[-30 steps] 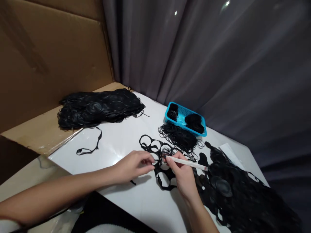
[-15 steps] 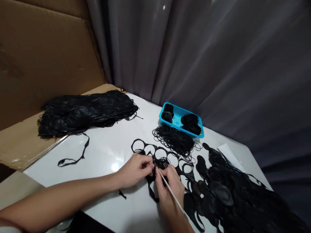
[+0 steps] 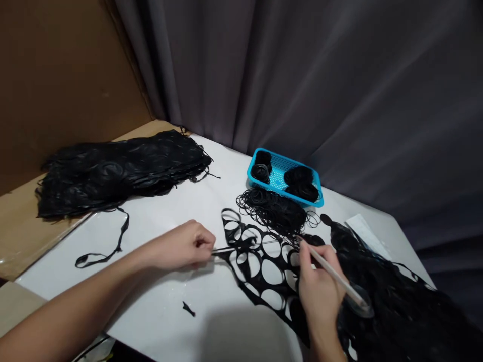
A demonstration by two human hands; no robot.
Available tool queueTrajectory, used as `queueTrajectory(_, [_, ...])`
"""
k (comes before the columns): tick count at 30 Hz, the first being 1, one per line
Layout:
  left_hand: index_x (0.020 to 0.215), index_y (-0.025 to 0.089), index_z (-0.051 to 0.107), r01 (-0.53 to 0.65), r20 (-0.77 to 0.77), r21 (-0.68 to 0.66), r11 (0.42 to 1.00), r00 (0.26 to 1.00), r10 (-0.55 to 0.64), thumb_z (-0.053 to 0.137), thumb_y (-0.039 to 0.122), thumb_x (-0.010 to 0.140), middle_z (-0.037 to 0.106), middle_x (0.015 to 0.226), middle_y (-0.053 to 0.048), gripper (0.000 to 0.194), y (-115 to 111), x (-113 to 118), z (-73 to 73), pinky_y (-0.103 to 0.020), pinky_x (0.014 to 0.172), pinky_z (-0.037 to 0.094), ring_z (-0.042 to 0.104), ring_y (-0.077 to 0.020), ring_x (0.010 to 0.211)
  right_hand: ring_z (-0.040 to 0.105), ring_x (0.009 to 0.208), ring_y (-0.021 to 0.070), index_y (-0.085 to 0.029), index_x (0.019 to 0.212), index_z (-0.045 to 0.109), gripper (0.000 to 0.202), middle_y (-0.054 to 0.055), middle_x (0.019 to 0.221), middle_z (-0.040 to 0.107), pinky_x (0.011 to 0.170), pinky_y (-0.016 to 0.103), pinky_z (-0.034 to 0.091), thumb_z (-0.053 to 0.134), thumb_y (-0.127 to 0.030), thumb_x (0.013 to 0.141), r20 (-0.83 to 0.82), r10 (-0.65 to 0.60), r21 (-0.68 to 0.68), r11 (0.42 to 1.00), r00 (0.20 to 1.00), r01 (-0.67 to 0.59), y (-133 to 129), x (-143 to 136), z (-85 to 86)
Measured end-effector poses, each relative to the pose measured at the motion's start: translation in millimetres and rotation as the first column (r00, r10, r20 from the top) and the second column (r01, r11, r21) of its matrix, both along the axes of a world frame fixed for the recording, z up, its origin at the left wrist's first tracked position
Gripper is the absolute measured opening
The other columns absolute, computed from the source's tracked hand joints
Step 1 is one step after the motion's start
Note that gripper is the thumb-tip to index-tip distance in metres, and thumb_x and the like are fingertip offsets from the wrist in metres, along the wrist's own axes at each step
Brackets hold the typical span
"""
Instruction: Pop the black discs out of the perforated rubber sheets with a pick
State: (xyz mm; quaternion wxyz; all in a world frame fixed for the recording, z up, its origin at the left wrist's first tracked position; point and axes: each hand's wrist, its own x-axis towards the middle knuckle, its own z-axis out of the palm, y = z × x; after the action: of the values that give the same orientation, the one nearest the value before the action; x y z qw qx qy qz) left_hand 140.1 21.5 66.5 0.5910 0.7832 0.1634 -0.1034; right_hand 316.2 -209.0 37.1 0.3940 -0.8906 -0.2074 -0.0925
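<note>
My left hand is a closed fist gripping the drawn-out edge of a thin black perforated sheet, full of round holes. The sheet stretches rightward from the fist over the white table. My right hand pinches a slim pale stick-like tool, its tip pointing up and left. Fine dark strands run between the tool's tip and the sheet; whether they hang on the tip I cannot tell. Just beyond the right hand lies a loose heap of thin black rings.
A blue plastic basket holds bundles of black rings. Stacked black sheets lie at the left, above a loose black strip. A large black pile covers the right side, near a white paper piece. Cardboard and a grey curtain stand behind.
My hands have moved apart, the left one leftward with the sheet's edge and the right one rightward with the tool. The perforated sheet is now pulled out and lifted at its left end.
</note>
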Motion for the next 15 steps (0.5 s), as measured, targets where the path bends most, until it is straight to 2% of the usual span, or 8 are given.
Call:
queueTrajectory(3, [0.049,0.019,0.044,0.211,-0.122,0.195,0.958,0.974,-0.19,0.051,0.013,0.062,0.046,0.045,0.006,0.016,16,-7,4.7,-0.023,0.046,0.023,0.036,-0.0107,0.045,0.052,0.053,0.017,-0.024,0.071,0.054,0.037,-0.001,0.059,0.06,0.055,0.03,0.037,0.06,-0.054,0.09,-0.048,-0.09,0.047,0.995,0.995,0.092,-12,16,2.4])
queueTrajectory(5, [0.048,0.019,0.046,0.314,-0.183,0.276,0.908,0.945,-0.271,0.054,0.012,0.064,0.047,0.044,0.005,0.02,21,-11,4.2,-0.023,0.046,0.022,0.037,-0.0111,0.043,0.05,0.05,0.0149,-0.023,0.071,0.053,0.035,-0.003,0.056,0.056,0.051,0.028,0.037,0.063,-0.052,0.089,-0.156,-0.052,0.127,0.989,0.986,0.073,-16,21,2.9])
queueTrajectory(6, [0.048,0.019,0.047,0.349,-0.208,0.284,0.893,0.932,-0.298,0.056,0.013,0.068,0.049,0.043,0.005,0.023,23,-13,4.4,-0.023,0.047,0.024,0.039,-0.0112,0.043,0.049,0.047,0.0132,-0.023,0.072,0.053,0.035,-0.003,0.057,0.057,0.049,0.027,0.037,0.065,-0.051,0.088,-0.246,0.013,0.194,0.98,0.969,0.036,-17,22,3.7])
queueTrajectory(8, [0.053,0.019,0.05,0.396,-0.249,0.227,0.89,0.907,-0.34,0.062,0.022,0.079,0.053,0.044,0.005,0.029,28,-15,8.1,-0.022,0.048,0.028,0.044,-0.0113,0.042,0.047,0.043,0.0096,-0.023,0.073,0.051,0.035,-0.002,0.066,0.064,0.043,0.024,0.036,0.071,-0.049,0.084,-0.449,0.229,0.367,0.928,0.864,-0.055,-17,22,7.9])
queueTrajectory(11, [0.062,0.019,0.054,0.404,-0.251,0.133,0.905,0.897,-0.363,0.066,0.046,0.087,0.053,0.044,0.005,0.039,31,-8,23.7,-0.021,0.047,0.032,0.049,-0.0113,0.042,0.054,0.047,0.0094,-0.022,0.071,0.047,0.041,0.003,0.081,0.07,0.036,0.02,0.034,0.08,-0.046,0.076,-0.609,0.498,0.549,0.826,0.618,-0.124,-13,20,24.1])
queueTrajectory(13, [0.069,0.018,0.058,0.363,-0.17,0.163,0.918,0.926,-0.336,0.064,0.051,0.09,0.056,0.05,0.004,0.039,23,7,38.5,-0.02,0.047,0.033,0.053,-0.0116,0.047,0.064,0.06,0.0148,-0.022,0.069,0.046,0.043,0.006,0.085,0.071,0.034,0.017,0.035,0.082,-0.045,0.074,-0.637,0.582,0.594,0.788,0.506,-0.159,-9,18,41.2])
queueTrajectory(15, [0.091,0.019,0.064,0.281,0.047,0.221,0.934,0.953,-0.298,0.067,0.046,0.09,0.067,0.073,0.002,0.027,7,27,53.3,-0.02,0.055,0.041,0.062,-0.0138,0.064,0.07,0.073,0.0197,-0.022,0.07,0.048,0.04,0.006,0.086,0.071,0.032,0.015,0.036,0.082,-0.043,0.075,-0.634,0.645,0.625,0.752,0.428,-0.208,-3,17,61.0])
